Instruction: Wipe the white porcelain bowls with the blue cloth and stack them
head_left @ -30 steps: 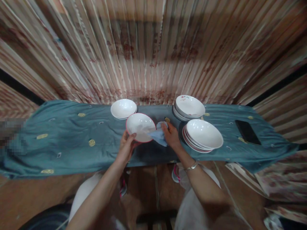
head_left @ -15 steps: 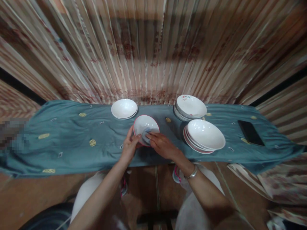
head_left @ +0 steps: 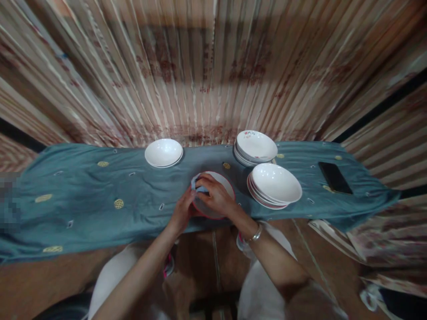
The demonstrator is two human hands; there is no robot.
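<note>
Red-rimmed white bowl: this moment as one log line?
left hand: holds red-rimmed white bowl | right hand: holds pale blue cloth at rim

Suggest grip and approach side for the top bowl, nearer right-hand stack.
Probably pinch the right rim of the top bowl, coming in from the right: that rim juts out past the bowls beneath, so its underside there looks reachable.

The right hand (head_left: pixel 216 195) hides part of the bowl (head_left: pixel 223 180) (cloth (head_left: pixel 196 182) too); curtain (head_left: pixel 207 66) cropped above.
</note>
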